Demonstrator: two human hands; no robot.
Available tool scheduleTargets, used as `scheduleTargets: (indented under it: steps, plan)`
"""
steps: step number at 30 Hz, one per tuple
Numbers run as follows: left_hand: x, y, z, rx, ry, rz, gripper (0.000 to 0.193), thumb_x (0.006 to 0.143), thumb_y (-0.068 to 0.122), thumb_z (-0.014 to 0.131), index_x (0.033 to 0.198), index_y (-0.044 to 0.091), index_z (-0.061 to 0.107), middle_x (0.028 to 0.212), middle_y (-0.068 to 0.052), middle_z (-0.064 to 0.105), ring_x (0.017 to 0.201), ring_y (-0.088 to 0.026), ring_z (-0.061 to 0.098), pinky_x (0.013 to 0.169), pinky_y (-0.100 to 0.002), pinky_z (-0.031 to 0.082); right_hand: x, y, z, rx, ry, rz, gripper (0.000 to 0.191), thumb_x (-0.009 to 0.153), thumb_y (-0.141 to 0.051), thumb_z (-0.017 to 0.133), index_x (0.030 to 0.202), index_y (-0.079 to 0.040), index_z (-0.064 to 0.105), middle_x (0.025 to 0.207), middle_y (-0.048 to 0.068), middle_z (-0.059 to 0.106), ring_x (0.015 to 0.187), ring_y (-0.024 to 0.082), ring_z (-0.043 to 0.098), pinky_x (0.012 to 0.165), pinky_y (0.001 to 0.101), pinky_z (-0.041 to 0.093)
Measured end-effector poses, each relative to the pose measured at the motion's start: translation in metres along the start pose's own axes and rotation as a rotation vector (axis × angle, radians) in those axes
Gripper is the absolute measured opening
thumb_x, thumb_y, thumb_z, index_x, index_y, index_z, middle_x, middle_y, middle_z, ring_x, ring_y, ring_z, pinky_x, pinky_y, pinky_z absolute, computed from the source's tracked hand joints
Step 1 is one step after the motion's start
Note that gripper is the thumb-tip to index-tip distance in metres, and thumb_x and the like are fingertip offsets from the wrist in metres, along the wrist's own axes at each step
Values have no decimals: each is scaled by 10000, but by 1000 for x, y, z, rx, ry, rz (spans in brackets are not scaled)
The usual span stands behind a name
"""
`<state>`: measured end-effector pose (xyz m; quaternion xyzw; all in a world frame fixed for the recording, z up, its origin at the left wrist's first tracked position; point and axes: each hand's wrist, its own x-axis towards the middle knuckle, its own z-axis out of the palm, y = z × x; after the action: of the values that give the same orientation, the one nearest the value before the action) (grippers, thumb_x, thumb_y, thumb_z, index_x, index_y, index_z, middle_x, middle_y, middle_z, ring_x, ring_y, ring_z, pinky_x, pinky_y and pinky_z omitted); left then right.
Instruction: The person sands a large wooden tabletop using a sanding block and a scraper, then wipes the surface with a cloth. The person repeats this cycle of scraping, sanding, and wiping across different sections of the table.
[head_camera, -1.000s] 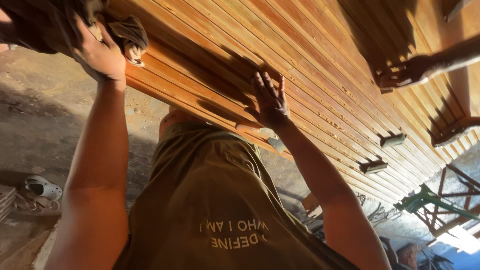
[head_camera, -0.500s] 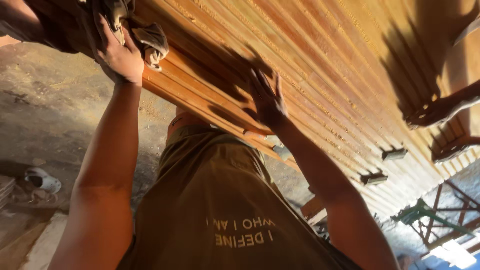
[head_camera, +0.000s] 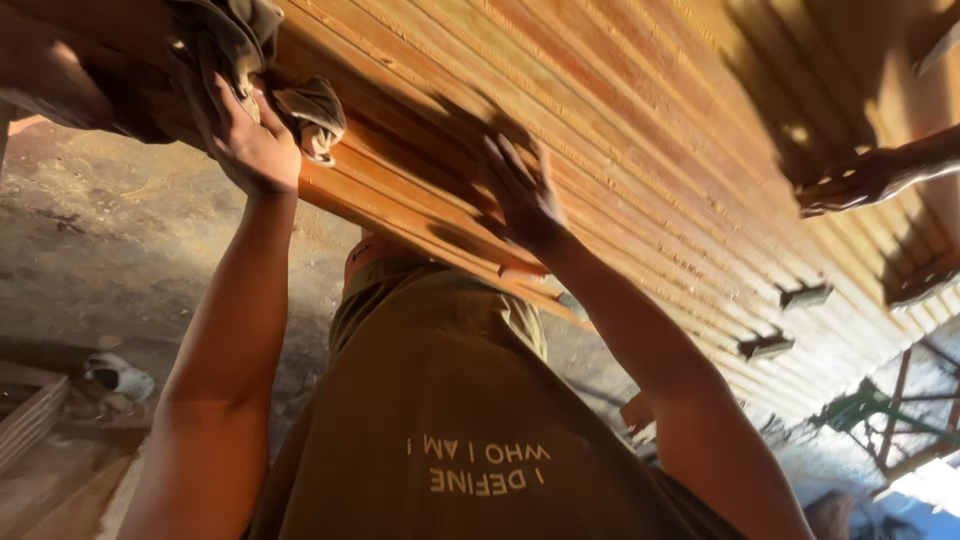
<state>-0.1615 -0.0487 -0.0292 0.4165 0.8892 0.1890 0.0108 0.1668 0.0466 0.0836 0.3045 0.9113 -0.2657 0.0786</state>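
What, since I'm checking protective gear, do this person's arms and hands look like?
Both arms are bare: no gloves, watch or bands visible. Left hand and right hand show no rings, though the picture is blurry. The shirt is olive-green with pale lettering.

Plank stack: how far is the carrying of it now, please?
Done: the plank stack is lifted off the ground. In hand: the left hand presses at the cloth, the right hand lies flat against it, another person's hand steadies it. Left: probably setting it down; no resting place shows.
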Motion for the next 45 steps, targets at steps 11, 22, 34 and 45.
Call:
scheduleTargets:
  steps: [11,22,34,45]
  plan:
    - [-5,-6,5,-159,51,26,529,1178,318,495,1479,-115,457,1530,-325,500,1443,-460,520,1240,-503,453,-17,14,16,71,-195,177,1006,888,-544,694,1643,-83,216,1705,68,194,1582,255,177,1283,587,55]
    - [-2,2,-1,-286,50,131,558,1174,309,567,1603,-13,413,1659,-234,433,1570,-394,440,1358,-534,345,9,-10,51,-13,-57,198,935,1016,-682,507,1654,-96,153,1739,93,133,1612,253,119,1288,613,20]
    - [-64,80,-12,-226,-151,461,734,1013,310,742,1602,23,414,1587,-271,509,1480,-531,417,1246,-675,285,-306,130,40,-13,70,334,682,950,-211,724,1568,-106,456,1657,81,408,1554,245,333,1275,607,165]
    - [-197,323,7,-689,-576,1059,579,833,317,834,1322,74,642,1347,-199,644,1318,-407,552,1148,-524,378,-342,121,97,-49,771,470,230,976,16,718,1206,23,713,1370,160,678,1276,339,635,1070,431,554]
